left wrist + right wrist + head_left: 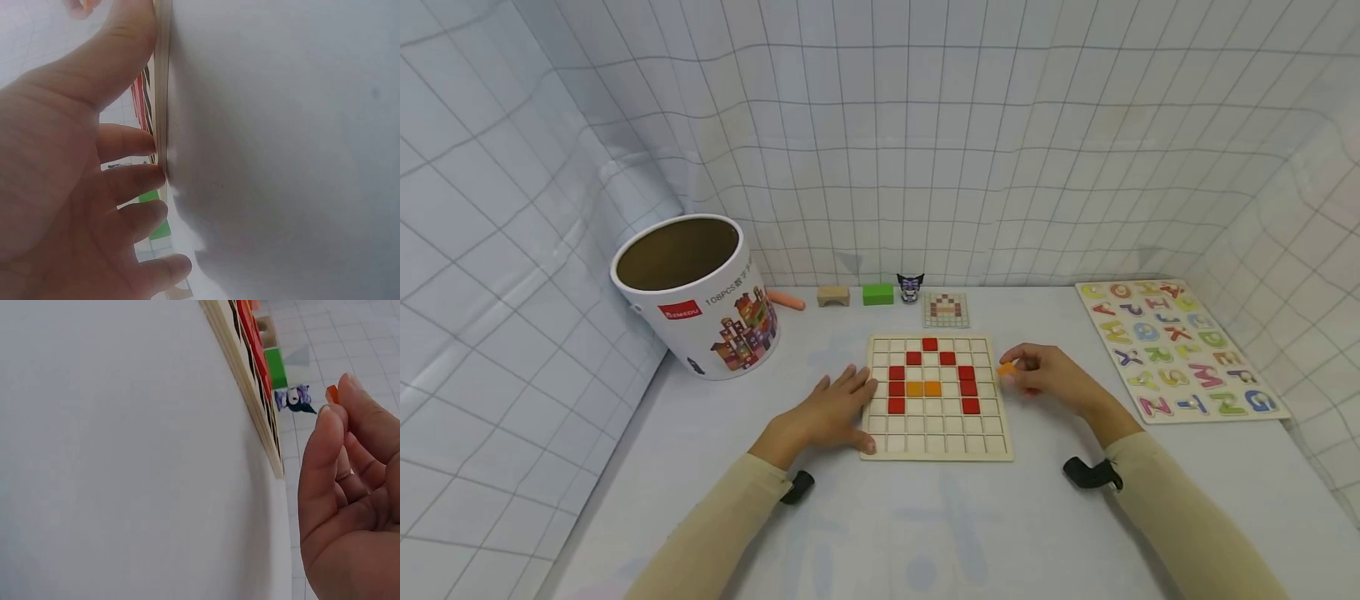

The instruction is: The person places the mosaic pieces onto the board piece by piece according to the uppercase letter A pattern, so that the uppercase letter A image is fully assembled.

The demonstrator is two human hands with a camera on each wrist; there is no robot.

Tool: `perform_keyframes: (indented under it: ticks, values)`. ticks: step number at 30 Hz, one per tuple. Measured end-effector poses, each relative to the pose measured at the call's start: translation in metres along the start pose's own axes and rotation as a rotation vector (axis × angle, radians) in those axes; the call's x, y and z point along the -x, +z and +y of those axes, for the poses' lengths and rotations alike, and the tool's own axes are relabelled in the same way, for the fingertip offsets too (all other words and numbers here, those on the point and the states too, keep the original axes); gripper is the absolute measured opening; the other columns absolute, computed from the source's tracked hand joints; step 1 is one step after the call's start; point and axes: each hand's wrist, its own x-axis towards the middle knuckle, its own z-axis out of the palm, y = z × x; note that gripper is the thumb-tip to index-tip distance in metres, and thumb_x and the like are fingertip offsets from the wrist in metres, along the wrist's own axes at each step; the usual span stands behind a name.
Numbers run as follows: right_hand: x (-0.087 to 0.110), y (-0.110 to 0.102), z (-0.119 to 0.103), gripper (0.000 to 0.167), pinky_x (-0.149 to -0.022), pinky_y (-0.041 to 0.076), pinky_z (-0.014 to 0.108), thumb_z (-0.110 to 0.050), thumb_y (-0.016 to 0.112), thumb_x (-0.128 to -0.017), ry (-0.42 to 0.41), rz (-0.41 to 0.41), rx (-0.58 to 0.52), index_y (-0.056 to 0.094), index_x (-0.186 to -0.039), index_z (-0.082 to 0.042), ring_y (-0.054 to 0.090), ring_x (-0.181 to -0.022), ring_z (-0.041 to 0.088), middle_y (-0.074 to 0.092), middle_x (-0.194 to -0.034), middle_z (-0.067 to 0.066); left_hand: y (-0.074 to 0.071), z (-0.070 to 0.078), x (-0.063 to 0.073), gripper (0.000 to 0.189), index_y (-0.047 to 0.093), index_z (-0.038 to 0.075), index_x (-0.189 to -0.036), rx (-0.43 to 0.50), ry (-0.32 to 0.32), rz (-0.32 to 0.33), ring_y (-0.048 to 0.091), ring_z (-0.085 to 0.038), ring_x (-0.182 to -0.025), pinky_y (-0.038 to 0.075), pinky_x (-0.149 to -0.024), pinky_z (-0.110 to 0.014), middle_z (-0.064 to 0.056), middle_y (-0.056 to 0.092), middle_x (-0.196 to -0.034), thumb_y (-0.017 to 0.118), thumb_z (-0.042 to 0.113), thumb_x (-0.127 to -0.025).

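A pale grid board lies flat on the table, with several red tiles in an arch-like pattern and two orange tiles side by side inside it. My left hand rests against the board's left edge, fingers spread and thumb near the lower corner. In the left wrist view its fingertips touch the board's side. Just right of the board, my right hand pinches an orange tile between thumb and finger, raised off the table. Something red shows partly beneath that hand.
Behind the board are a small pattern card, a figurine, a green block, a wooden arch block and an orange stick. A large white bucket stands left; an alphabet board lies right.
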Motion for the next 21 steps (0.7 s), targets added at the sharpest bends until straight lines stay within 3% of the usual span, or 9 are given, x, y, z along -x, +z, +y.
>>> perform_keyframes:
  ticks: [4, 12, 16, 21]
  values:
    - [-0.007, 0.015, -0.011, 0.046, -0.067, 0.058, 0.029, -0.013, 0.08, -0.088, 0.022, -0.049, -0.106, 0.061, -0.128, 0.002, 0.063, -0.073, 0.019, 0.062, -0.091, 0.01, 0.0, -0.001, 0.001, 0.108, 0.026, 0.012, -0.163, -0.003, 0.007, 0.006, 0.004, -0.031, -0.158, 0.01, -0.123, -0.062, -0.009, 0.013, -0.171, 0.079, 0.058, -0.08]
    - [-0.019, 0.05, -0.031, 0.041, -0.07, 0.06, 0.031, -0.01, 0.078, -0.09, 0.05, -0.095, -0.152, 0.064, -0.127, -0.003, 0.066, -0.074, 0.022, 0.066, -0.093, 0.013, 0.002, 0.0, 0.001, 0.108, 0.027, 0.012, -0.163, -0.004, 0.0, -0.002, 0.004, -0.031, -0.158, 0.011, -0.123, -0.062, -0.009, 0.013, -0.171, 0.079, 0.058, -0.079]
    - [-0.023, 0.06, -0.036, 0.035, -0.066, 0.059, 0.028, -0.011, 0.077, -0.091, 0.06, -0.064, -0.055, 0.065, -0.122, -0.005, 0.065, -0.07, 0.02, 0.067, -0.089, 0.012, 0.002, -0.001, 0.0, 0.108, 0.028, 0.012, -0.163, -0.007, 0.001, -0.003, 0.004, -0.031, -0.158, 0.011, -0.123, -0.061, -0.009, 0.013, -0.171, 0.079, 0.058, -0.079]
    - [-0.028, 0.069, -0.045, 0.03, -0.059, 0.048, 0.027, -0.02, 0.08, -0.089, 0.035, -0.01, 0.223, 0.069, -0.115, -0.011, 0.058, -0.067, 0.018, 0.063, -0.082, 0.007, 0.002, -0.001, 0.0, 0.108, 0.028, 0.013, -0.163, -0.009, -0.005, 0.001, 0.004, -0.031, -0.158, 0.01, -0.123, -0.061, -0.008, 0.013, -0.171, 0.079, 0.058, -0.079]
